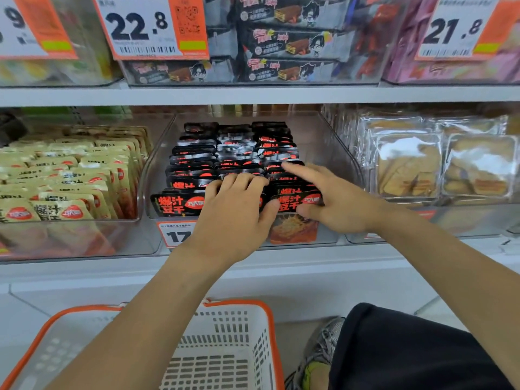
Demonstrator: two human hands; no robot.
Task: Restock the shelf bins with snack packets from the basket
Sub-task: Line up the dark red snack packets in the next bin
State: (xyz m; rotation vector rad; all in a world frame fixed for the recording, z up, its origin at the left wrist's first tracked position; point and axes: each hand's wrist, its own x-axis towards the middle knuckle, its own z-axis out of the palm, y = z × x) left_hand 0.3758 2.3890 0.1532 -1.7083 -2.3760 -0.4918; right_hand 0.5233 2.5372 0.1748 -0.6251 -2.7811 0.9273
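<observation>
A clear shelf bin [323, 136] in the middle holds three rows of upright black snack packets [197, 159] with red lettering. My left hand [236, 209] rests on the front of the middle row, fingers curled over the packet tops and thumb against the right row. Over the front of the right row lies my right hand [332, 198], its index finger stretched out across the packet tops and its thumb at the front packet. The white basket [225, 347] with an orange rim sits on the floor below my arms; what I see of its inside looks bare.
A bin of beige snack packets [70, 178] stands to the left, a bin of clear-wrapped pastries [439, 164] to the right. The shelf above carries dark bar boxes [295, 43] and price tags [140, 26]. My knee and shoe [320, 358] are beside the basket.
</observation>
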